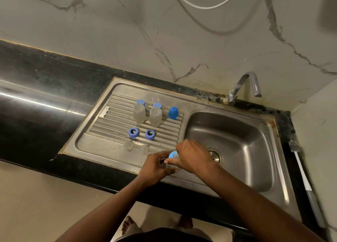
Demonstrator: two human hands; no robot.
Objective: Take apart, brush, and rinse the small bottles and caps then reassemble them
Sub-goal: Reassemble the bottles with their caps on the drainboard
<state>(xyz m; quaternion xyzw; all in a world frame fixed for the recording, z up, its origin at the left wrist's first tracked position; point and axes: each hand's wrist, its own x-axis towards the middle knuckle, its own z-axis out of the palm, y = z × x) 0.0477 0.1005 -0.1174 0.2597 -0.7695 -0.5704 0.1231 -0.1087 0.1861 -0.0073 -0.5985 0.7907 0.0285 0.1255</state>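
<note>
My left hand (158, 166) grips a small clear bottle (166, 166) over the sink's front rim, mostly hidden by my fingers. My right hand (192, 157) curls round its blue collar (172, 154) at the top. On the ribbed drainboard (109, 121) stand two frosted bottles (139, 115) (155, 117) upside down, with two blue caps (140, 102) (157, 105) behind them and one taller blue cap (173, 112) to their right. Two blue ring collars (133, 132) (150, 134) lie in front. Two clear teats (129, 145) (145, 148) sit nearer me.
The steel basin (237, 141) with its drain (215, 155) lies to the right, under a chrome tap (244, 87) that is not running. A long bottle brush (304, 179) lies on the black counter at the far right. Marble wall behind.
</note>
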